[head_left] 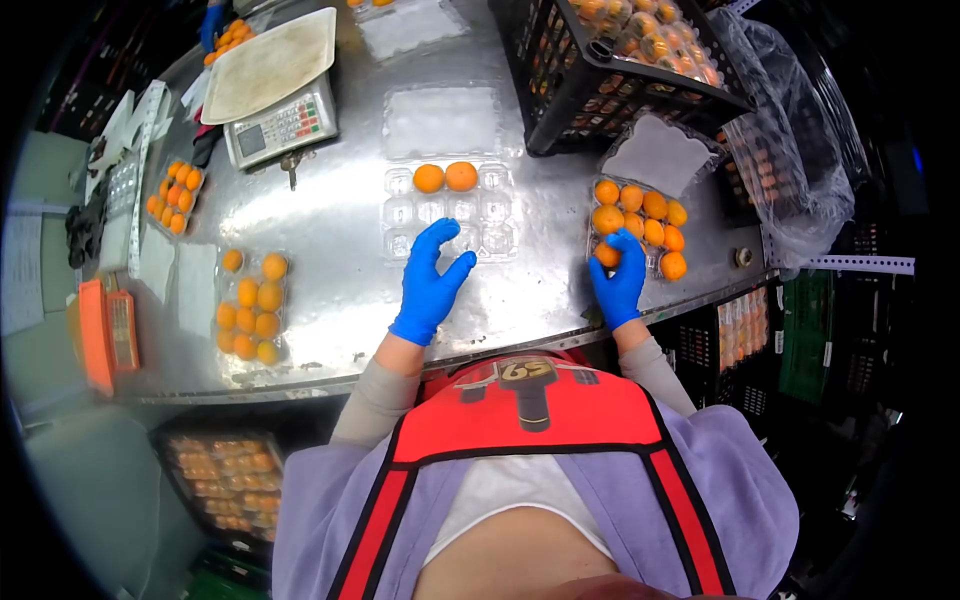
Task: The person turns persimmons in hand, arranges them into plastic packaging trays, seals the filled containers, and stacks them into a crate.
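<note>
My left hand, in a blue glove, is over the near edge of a clear plastic tray. Its thumb and fingers are apart, with nothing between them. Two round orange fruits sit side by side in the far row of that tray; one is this fruit. On the right, my blue-gloved right hand has its thumb and fingers around a round orange fruit at the near left corner of a filled tray. Several more fruits lie in that tray, and its clear lid stands open behind.
A digital scale with a beige pan is at the back left. Filled fruit trays lie along the left. A black crate of packed fruit stands at the back right, beside clear plastic wrap. Another blue-gloved hand shows far left.
</note>
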